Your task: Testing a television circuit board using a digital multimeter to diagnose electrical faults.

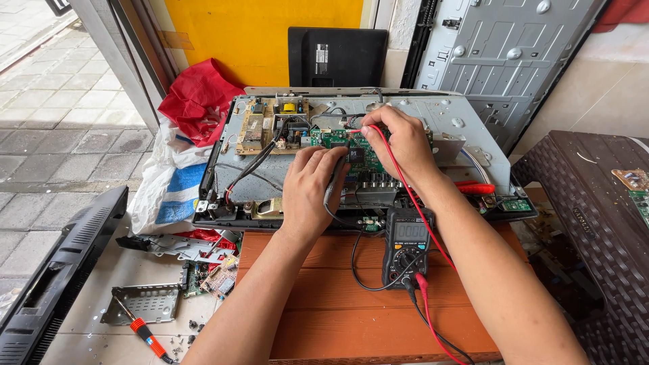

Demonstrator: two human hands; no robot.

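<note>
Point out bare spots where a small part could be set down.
Free: orange wooden board left of the black multimeter, between the forearms; pale floor tiles beside the grey metal bracket. Crowded: green circuit board under both hands, loose boards beside bracket.

multimeter [406, 247] before circuit board [351, 150], screwdriver [145, 334] left

head-worn camera, looking steeply down, close over workbench [318, 297], perhaps slightly tilted

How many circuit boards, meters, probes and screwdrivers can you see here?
Circuit boards in the opened screen: 2, the green board and the tan board
Loose boards on the floor: 1
Meters: 1, the multimeter
Probes: 2, black probe in the left hand, red probe in the right hand
Screwdrivers: 1, orange-handled screwdriver
Total: 7
</note>
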